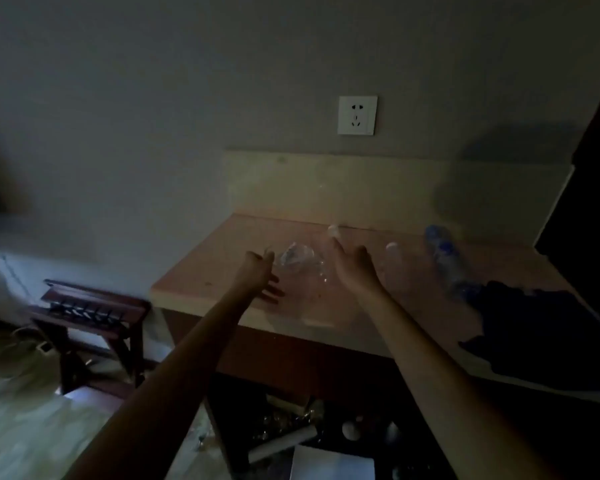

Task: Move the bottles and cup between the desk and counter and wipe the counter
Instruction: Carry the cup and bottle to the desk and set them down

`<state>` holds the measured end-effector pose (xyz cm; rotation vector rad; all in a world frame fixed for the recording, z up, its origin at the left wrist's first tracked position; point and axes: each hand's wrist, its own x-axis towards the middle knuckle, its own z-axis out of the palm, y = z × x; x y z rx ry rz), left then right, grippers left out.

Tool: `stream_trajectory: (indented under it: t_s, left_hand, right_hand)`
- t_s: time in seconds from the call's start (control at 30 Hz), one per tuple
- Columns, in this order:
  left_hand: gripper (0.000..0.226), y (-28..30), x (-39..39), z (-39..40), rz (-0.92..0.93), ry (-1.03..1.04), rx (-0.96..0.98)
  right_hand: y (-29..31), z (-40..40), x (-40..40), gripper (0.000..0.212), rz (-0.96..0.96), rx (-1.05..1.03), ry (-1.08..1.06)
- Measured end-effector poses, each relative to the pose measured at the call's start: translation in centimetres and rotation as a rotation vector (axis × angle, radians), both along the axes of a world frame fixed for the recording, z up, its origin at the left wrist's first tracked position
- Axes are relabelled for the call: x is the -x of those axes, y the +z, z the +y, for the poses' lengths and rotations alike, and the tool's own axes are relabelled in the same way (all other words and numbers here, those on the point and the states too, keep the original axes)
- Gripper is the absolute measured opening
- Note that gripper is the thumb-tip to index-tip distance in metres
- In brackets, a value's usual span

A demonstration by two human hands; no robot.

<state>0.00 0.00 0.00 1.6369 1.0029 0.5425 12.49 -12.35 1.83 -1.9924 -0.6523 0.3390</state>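
Both bare arms stretch forward over the near edge of the counter [201, 275], side by side with a gap between them. The left hand [257, 268] is turned palm toward the right, fingers loosely spread and empty, just left of a clear cup [297, 258] standing on the counter; the blur hides whether it touches the glass. The right hand [352, 268] is open as well, fingers pointing far, just right of the cup and in front of a clear bottle [334, 232] whose cap shows above the fingertips. A second clear bottle [394, 261] stands right of that hand, and a blue-labelled bottle [445, 258] farther right, tilted toward the near right. A dark cloth [541, 327] lies on the counter's right end, touching that bottle's base. A white wall socket [357, 115] sits above the backsplash.
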Motion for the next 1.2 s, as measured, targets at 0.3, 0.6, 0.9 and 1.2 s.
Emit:
stream_trajectory:
  t_s: [0.3,0.6,0.9,1.2]
  left_hand:
    - [0.038,-2.4,-3.8,5.5,0.003,0.021,0.115]
    - [0.026,-2.5,-3.0,6.9,-0.043,-0.042,0.207]
    - [0.027,-1.8,8.1,7.8,-0.133,0.268,0.006]
    - [0.028,-4.1,29.5,1.7,-0.102,0.795,-0.008]
  right_hand:
    - [-1.8,7.1,-2.6,0.073,-0.011,0.258,-0.192]
    - [-3.6,9.9,-2.8,0.077,-0.013,0.285,-0.289]
    - [-1.1,10.1,4.3,0.031,0.303,-0.275,0.115]
    - [-5.5,13.9,19.8,0.068,0.73,-0.285,0.73]
